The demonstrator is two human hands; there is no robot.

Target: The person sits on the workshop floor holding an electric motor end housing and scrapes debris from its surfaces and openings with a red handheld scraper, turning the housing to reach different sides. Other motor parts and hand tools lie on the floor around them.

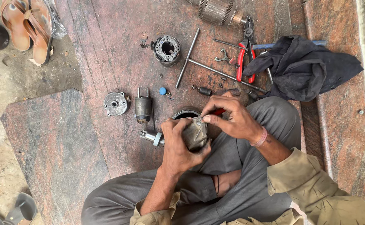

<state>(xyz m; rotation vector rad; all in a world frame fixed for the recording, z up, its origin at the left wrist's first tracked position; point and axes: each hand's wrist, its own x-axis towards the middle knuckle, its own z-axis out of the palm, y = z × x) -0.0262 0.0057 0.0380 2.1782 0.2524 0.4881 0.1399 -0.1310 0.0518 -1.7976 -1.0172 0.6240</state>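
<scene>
Motor housing (196, 132) over the lap, largely hidden by left hand (178, 143) wrapped tightly around it, shaft end (151, 136) protruding left, right hand (232, 116) pinching a mostly concealed red-handled tool (218, 111) at its rim.

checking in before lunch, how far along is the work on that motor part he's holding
Done: the unit is stripped; round end cover, solenoid, ring housing and armature lie apart on the stone floor. In hand: left hand grips the grey housing; right hand works a red-handled tool at it. Left: every loose part remains unassembled.
</scene>
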